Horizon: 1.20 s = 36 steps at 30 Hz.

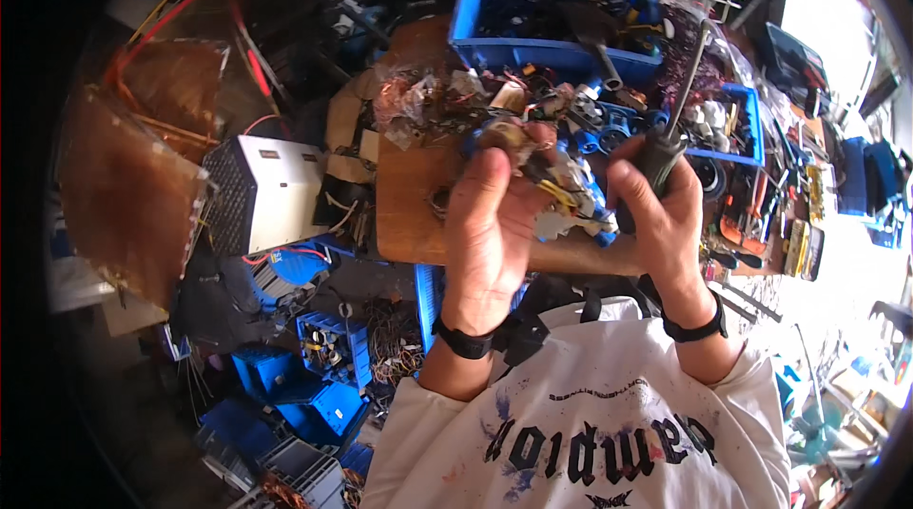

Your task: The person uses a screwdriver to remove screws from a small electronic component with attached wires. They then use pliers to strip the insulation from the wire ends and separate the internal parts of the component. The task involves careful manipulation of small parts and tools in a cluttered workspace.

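Observation:
My left hand (pixel 490 233) is raised over the front of the workbench, its fingers curled round a small brownish part (pixel 511 140). That part is blurred and partly hidden by the fingers, so its exact kind does not show. To its right my right hand (pixel 670 224) grips a screwdriver (pixel 660 159) by its dark handle. The long metal shaft points up and slightly right, away from the part. Behind and between the hands lie blue plastic pieces and yellow wires (pixel 561 193) in a jumble.
A large blue bin (pixel 556 54) stands at the back of the wooden workbench (pixel 409 219), with a smaller blue tray (pixel 751 133) to its right. Pliers and other hand tools (pixel 751 214) lie at the right. A white metal case (pixel 276 190) and several blue crates (pixel 333 347) are on the left.

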Each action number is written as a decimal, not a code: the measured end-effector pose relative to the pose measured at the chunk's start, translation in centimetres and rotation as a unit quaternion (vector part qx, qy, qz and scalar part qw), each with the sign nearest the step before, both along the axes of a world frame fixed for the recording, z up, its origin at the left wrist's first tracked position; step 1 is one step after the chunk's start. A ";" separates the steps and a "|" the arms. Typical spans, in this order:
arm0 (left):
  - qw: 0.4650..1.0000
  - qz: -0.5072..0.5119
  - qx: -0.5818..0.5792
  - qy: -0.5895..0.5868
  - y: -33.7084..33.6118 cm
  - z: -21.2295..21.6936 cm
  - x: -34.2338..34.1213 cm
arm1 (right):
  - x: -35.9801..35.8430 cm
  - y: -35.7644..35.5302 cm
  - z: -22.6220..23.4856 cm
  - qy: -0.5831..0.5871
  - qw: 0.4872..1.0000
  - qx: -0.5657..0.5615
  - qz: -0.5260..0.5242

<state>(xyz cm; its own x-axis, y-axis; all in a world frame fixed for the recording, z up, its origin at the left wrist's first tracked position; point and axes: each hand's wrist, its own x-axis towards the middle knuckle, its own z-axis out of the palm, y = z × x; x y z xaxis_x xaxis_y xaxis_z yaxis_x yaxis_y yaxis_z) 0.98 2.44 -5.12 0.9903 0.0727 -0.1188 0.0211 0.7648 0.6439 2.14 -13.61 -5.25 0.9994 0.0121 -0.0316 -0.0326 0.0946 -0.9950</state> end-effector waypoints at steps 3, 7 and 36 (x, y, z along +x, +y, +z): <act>0.999 -0.036 0.012 -0.004 2.1 -1.8 -0.4 | 1.0 -2.3 -2.8 0.018 0.996 0.031 -0.082; 0.996 -0.002 0.085 0.016 2.5 -2.8 -0.3 | 1.8 -9.1 -11.7 0.116 0.958 0.082 -0.250; 0.996 -0.057 -0.034 0.054 2.1 -3.4 -1.0 | 1.4 -23.8 -39.3 0.132 0.751 -0.645 0.052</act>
